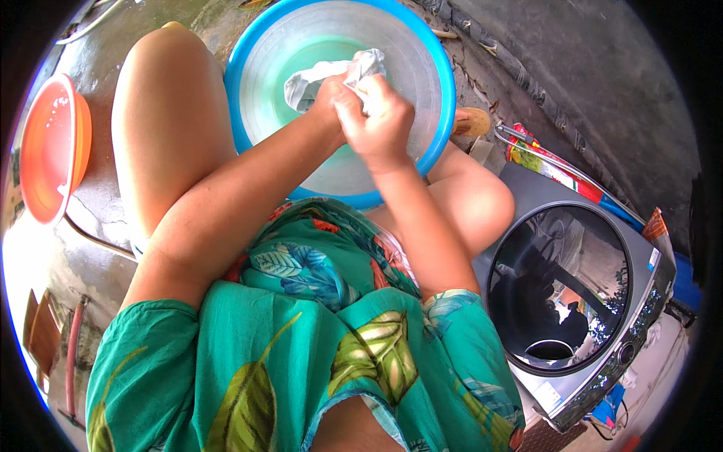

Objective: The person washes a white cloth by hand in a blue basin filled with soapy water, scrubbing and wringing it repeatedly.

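Observation:
A piece of wet white cloth (pixel 305 85) is bunched between my two hands above a large basin (pixel 445 96) with a blue rim. My left hand (pixel 329 101) grips it, with a loose fold hanging out on the left. Close against it, my right hand (pixel 384 118) is closed round the cloth from the right, thumb pointing toward the left hand. My forearms meet over the near rim, and the right hand partly covers the left. Below the hands the basin's inside looks pale green; how much water it holds I cannot tell.
An orange basin (pixel 79 135) stands on the wet concrete floor at the left, near a dark hose (pixel 99 240). At my right is a grey washing machine (pixel 525 189) with a dark round lid (pixel 565 282). A tan sandal (pixel 475 122) shows beside the blue-rimmed basin.

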Tool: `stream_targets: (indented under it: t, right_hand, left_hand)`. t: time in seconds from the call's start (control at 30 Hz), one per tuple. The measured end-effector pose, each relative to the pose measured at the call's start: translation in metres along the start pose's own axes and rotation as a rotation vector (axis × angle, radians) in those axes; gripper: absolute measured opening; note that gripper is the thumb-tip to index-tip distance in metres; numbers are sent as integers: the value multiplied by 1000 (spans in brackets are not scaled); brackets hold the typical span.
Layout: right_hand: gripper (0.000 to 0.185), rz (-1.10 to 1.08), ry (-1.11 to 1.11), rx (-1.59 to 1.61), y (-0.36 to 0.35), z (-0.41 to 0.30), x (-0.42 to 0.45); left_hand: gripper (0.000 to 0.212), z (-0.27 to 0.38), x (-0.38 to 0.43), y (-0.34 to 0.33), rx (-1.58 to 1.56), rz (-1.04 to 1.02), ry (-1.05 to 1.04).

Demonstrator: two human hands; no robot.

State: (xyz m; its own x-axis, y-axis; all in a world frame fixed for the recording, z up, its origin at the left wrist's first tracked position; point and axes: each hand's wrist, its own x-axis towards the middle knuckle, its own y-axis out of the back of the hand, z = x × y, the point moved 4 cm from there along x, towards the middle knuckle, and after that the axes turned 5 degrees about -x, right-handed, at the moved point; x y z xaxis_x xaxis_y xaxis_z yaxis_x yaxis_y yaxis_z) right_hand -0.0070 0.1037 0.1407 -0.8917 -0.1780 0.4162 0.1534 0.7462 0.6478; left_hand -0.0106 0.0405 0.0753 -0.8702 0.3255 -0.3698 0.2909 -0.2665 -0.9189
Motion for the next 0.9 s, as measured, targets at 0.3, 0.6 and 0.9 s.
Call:
stream_targets:
  t: [0.3, 0.6, 0.9]
  right_hand:
    - [23, -60, -70, -282, -7, -9, 3]
    - [28, -43, -184, -361, -1, 15, 14]
    - [28, -142, -326, -458, -4, 33, 15]
  left_hand:
    - [14, -12, 1, 15, -70, 138, 28]
    - [28, -13, -13, -10, 207, 309, 1]
    - [23, -17, -13, -7, 138, 301, 58]
